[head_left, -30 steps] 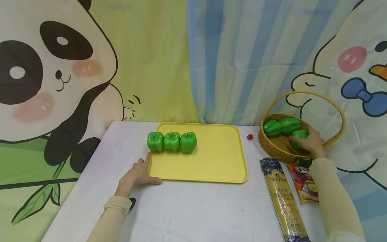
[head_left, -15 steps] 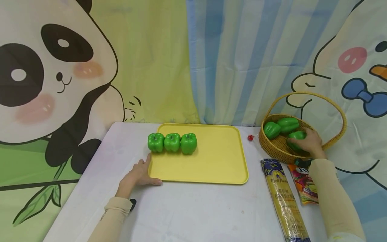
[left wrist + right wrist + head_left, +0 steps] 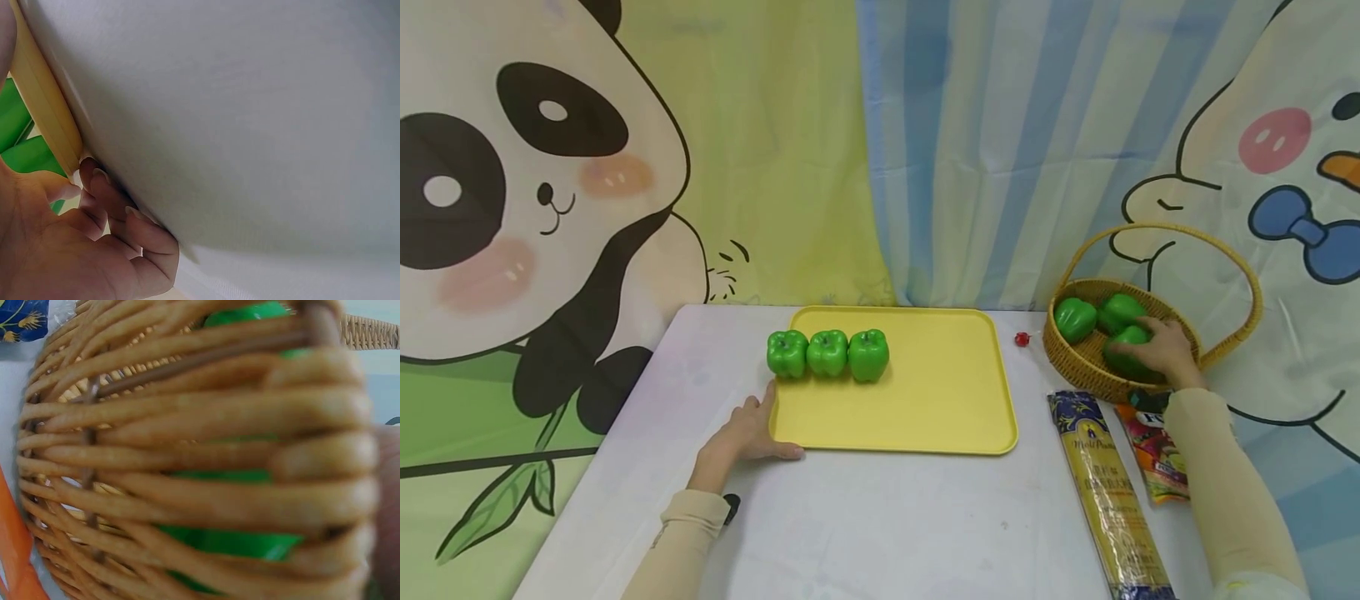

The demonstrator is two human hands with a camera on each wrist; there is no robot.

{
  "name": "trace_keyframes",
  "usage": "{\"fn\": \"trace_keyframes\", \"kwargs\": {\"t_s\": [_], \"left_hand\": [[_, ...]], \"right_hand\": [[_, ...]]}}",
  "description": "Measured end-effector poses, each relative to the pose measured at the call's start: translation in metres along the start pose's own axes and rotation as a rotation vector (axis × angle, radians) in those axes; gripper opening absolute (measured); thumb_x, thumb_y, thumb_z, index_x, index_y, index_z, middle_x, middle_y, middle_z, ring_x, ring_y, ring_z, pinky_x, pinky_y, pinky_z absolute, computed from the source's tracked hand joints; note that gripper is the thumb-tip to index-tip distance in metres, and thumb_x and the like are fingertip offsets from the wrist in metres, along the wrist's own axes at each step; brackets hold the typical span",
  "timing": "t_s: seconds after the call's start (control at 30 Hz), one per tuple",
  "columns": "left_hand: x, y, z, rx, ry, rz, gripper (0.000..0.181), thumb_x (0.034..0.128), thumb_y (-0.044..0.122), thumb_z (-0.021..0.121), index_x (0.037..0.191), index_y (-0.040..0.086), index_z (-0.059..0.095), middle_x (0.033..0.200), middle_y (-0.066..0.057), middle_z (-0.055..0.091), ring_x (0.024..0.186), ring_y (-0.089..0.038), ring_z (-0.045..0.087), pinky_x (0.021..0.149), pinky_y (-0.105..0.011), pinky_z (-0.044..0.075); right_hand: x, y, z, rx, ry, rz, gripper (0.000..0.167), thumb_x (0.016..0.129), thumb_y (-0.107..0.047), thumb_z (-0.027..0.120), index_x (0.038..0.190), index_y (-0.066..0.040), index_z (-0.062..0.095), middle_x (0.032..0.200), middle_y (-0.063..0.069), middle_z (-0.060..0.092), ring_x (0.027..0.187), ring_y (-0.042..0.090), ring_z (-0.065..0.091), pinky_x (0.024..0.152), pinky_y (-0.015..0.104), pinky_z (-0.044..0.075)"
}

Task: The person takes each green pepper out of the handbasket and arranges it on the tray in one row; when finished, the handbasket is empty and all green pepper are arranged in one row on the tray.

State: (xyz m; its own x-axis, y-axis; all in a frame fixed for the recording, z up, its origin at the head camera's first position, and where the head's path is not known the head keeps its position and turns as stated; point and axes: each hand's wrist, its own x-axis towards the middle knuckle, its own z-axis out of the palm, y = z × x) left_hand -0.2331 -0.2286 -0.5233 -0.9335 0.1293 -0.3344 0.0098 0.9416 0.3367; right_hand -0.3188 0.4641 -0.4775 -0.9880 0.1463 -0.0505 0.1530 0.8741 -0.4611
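Note:
My right hand (image 3: 1168, 350) reaches into the wicker basket (image 3: 1078, 377) and grips a green bell pepper (image 3: 1122, 358). Two more green bell peppers lie behind it, one at the left (image 3: 1075, 320) and one at the back (image 3: 1122, 313). The woven wall (image 3: 187, 450) fills the right wrist view, hiding most of that hand. My left hand (image 3: 743, 433) rests at the front left corner of a yellow tray (image 3: 940, 383), thumb and index finger spread along its edges. In the left wrist view its other fingers (image 3: 156, 237) bend loosely against the table. Three green bell peppers (image 3: 827, 352) stand in a row at the tray's left.
A long pasta packet (image 3: 1108, 492) and a red-orange packet (image 3: 1157, 454) lie in front of the basket, the latter partly under the right sleeve. A small red object (image 3: 1022, 339) sits between tray and basket. The basket's tall handle (image 3: 1180, 227) arches over it. A printed curtain hangs behind.
My right hand has shifted the gripped bell pepper slightly left and nearer within the basket. The bell pepper at the back has turned and now looks rounder. My left hand stays put.

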Motion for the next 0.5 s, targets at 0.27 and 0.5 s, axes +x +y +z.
{"fn": "trace_keyframes", "kwargs": {"t_s": [0.27, 0.5], "left_hand": [[0.0002, -0.0011, 0.0006, -0.006, -0.009, 0.002, 0.147, 0.0621, 0.075, 0.081, 0.161, 0.002, 0.001, 0.138, -0.035, 0.042, 0.118, -0.049, 0.052, 0.097, -0.063, 0.047], [0.001, -0.0011, -0.0007, -0.003, -0.02, -0.001, 0.147, 0.0625, 0.077, 0.079, 0.161, 0.002, 0.0, 0.141, -0.037, 0.041, 0.122, -0.051, 0.051, 0.099, -0.064, 0.046]], "right_hand": [[0.0008, 0.0004, 0.0005, 0.007, -0.008, -0.019, 0.091, 0.089, -0.047, 0.071, 0.149, 0.011, 0.034, 0.142, 0.051, 0.019, 0.119, 0.06, 0.033, 0.092, 0.072, 0.039], [0.0016, 0.001, -0.0001, -0.013, -0.02, -0.018, 0.091, 0.088, -0.047, 0.073, 0.149, 0.009, 0.035, 0.145, 0.051, 0.024, 0.128, 0.065, 0.029, 0.101, 0.073, 0.034]]}}
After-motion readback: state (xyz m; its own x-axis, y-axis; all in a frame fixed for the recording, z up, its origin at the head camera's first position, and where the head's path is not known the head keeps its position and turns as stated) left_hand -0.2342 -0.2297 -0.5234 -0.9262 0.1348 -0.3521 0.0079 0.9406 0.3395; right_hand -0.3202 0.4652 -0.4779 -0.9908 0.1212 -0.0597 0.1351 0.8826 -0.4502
